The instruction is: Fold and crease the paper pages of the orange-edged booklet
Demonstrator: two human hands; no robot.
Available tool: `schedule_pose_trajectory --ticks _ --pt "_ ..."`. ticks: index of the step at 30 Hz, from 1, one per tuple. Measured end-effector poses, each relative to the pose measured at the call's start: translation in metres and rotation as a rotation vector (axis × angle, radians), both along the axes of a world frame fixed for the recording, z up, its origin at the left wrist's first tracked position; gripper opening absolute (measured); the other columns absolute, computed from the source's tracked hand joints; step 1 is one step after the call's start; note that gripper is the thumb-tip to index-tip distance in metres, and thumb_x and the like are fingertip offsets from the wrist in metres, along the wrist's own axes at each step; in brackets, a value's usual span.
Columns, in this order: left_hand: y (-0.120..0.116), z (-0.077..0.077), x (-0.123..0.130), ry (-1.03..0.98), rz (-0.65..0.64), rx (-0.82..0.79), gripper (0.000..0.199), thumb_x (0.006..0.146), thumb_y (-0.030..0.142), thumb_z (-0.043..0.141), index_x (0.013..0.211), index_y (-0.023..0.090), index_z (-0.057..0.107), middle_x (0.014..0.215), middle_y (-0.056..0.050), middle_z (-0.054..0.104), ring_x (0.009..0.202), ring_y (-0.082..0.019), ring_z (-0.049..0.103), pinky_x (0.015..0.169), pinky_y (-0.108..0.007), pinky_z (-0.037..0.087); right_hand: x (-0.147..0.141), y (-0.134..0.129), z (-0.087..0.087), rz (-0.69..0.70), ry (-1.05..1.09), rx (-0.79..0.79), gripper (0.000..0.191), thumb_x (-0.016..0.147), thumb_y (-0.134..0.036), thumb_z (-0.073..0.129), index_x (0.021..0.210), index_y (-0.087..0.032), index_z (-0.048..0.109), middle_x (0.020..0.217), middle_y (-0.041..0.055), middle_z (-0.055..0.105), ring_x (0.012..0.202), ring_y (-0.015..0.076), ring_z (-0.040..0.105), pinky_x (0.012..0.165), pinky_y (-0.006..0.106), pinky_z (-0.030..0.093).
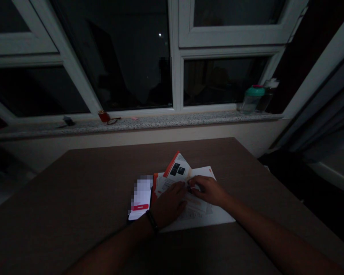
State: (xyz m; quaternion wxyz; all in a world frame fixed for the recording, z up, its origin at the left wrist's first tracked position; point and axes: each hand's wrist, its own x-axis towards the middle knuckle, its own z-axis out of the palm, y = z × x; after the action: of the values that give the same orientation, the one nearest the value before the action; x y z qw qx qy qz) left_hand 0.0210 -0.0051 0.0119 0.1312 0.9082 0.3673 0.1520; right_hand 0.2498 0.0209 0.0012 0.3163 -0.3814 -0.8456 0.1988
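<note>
An open booklet (166,183) with orange edges lies on the table, one printed leaf (179,168) turned up at an angle with small dark pictures on it. My left hand (170,204), a dark band at its wrist, lies flat across the pages with fingers stretched out. Close to its fingertips, my right hand (208,190) has thumb and fingers drawn together over the paper. A small dark spot shows at those fingertips; whether it is an object or shadow is unclear. White pages (218,215) extend under both hands.
A phone (140,200) with a lit screen lies left of the booklet on the brown table (88,183). On the stone windowsill (160,121) stand a green-lidded bottle (252,99), a clear bottle (268,95) and a small red object (104,116). The room is dim.
</note>
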Motion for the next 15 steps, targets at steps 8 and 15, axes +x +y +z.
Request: schedule_pose_trajectory --ticks 8,15 --pt "-0.0021 0.0018 0.0004 -0.043 -0.081 0.002 0.039 0.091 0.012 0.053 0.128 0.021 0.049 0.137 -0.008 0.049 0.127 -0.023 0.046 0.107 -0.041 0.043 -0.0003 0.0026 -0.0014 -0.121 -0.030 -0.003 0.009 0.085 -0.016 0.058 0.092 -0.023 0.057 0.099 0.0040 0.070 0.092 0.0206 0.067 0.083 0.032 0.050" --pt "-0.0034 0.0085 0.0016 0.001 -0.220 0.028 0.034 0.091 0.008 0.048 0.122 0.020 0.053 0.129 -0.009 0.056 0.119 -0.022 0.052 0.099 -0.037 0.047 -0.0001 0.0036 -0.0027 -0.120 -0.030 0.014 0.014 0.084 -0.014 0.058 0.095 -0.022 0.059 0.099 0.0054 0.068 0.093 0.0207 0.065 0.083 0.032 0.050"
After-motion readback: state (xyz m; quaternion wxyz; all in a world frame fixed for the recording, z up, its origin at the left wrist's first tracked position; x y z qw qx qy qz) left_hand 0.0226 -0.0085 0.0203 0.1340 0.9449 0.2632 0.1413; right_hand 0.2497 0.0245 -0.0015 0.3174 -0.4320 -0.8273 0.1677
